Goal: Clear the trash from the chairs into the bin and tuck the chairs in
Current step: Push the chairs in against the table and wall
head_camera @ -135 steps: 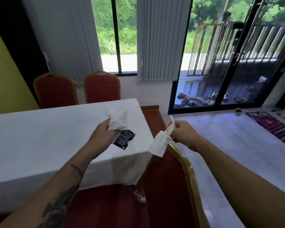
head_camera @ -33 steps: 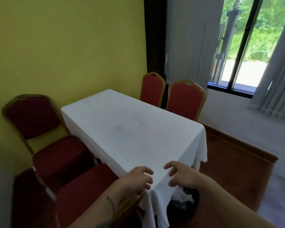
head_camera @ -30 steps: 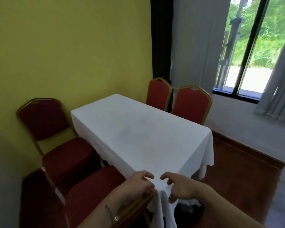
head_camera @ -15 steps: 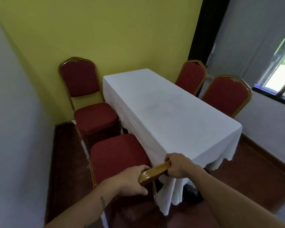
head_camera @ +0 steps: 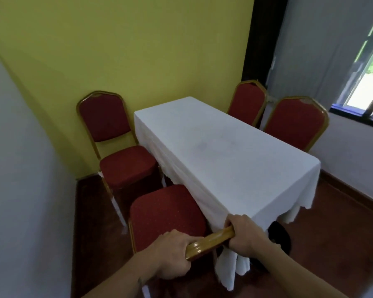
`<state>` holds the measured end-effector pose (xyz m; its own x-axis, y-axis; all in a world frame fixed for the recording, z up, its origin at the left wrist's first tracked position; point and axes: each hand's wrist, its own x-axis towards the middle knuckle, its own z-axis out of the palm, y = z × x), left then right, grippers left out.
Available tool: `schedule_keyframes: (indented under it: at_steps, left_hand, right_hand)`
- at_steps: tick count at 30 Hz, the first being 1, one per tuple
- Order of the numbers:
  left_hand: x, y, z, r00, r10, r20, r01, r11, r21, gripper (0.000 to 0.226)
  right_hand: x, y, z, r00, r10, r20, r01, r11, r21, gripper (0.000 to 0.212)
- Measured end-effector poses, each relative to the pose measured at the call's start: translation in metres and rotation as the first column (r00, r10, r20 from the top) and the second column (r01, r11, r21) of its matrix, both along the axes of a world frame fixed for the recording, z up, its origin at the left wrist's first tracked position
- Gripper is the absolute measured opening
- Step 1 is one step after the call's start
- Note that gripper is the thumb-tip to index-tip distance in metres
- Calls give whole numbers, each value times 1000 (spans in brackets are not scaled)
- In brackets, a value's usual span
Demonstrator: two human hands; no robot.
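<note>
Dining room — clothed table [head_camera: 235, 160], banquet chairs [head_camera: 121, 147].

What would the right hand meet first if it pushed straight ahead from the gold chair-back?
Probably the hanging edge of the white tablecloth, right beyond the right hand; depth is unclear.

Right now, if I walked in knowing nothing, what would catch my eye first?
Probably the long table under a white tablecloth, filling the middle of the room against a bright yellow wall. Red chairs with gold frames line both its long sides. In the foreground, the left hand and right hand grip the gold top rail of the nearest chair.
</note>
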<state>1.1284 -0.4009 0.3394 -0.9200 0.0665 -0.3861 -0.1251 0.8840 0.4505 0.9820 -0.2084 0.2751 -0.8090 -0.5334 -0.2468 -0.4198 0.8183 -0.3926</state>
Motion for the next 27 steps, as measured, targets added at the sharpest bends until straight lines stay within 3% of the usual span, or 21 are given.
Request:
schedule_keyframes:
  at_steps: [10,13,18,22,27]
  left_hand:
    - [30,-67,-4,971,-241,2,240,966,-91,67]
    - [36,-103,-8,977,-206,49,210,970,-122,48]
    - [44,-173,-7,990,-109,87,127,962,-241,40]
    - [51,-219,1,1000,-11,5,12,951,-310,30]
    - [61,-239,-5,975,191,-114,-216,933,-288,60]
  right_hand:
    - [95,-21,12,992,-99,-76,101,995,27,23]
    - [126,-38,13,990,-101,-101,103,995,19,26]
    - [172,-85,10,990,-77,-122,77,997,-7,23]
    - [196,-123,7,989,-40,-142,41,999,6,27]
    - [191,-156,16,990,34,-140,-16,992,124,29]
